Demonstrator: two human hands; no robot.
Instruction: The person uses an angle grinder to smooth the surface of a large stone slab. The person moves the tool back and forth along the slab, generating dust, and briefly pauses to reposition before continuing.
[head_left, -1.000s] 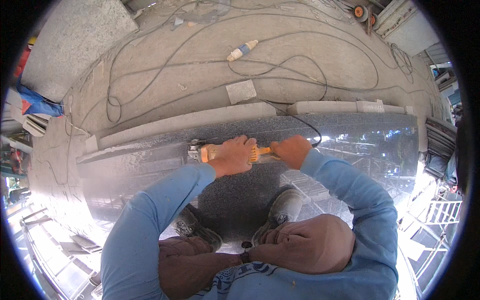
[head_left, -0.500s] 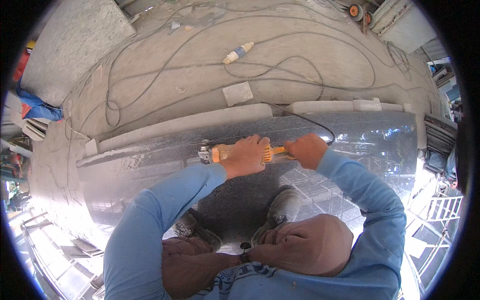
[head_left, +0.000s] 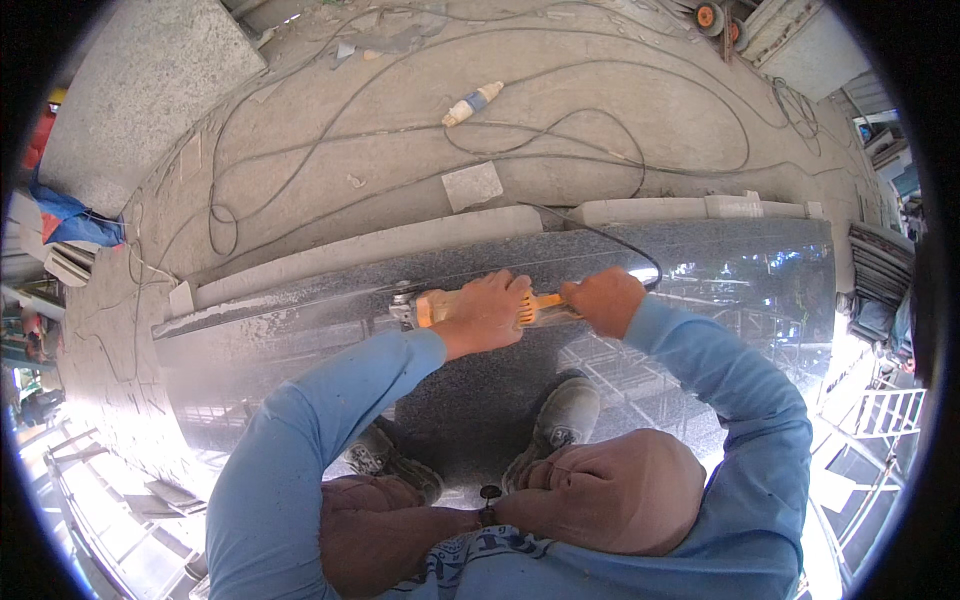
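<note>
Dark polished slab (head_left: 478, 385), far edge seemingly partway worked — orange grinder (head_left: 437, 307) at mid-slab, toward the far side.
Pale dusty band (head_left: 250, 303) along the far edge at left; right stretch looks less marked, so probably unfinished. Grinder head points left — left hand (head_left: 490, 305) has fingers curled over its body, right hand (head_left: 605, 300) fingers wrapped round its rear end. No containers made out.

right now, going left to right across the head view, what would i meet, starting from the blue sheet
Blue sheet, angle grinder's metal head, left hand, right hand, pair of orange wheels, stack of flat dark panels.
</note>
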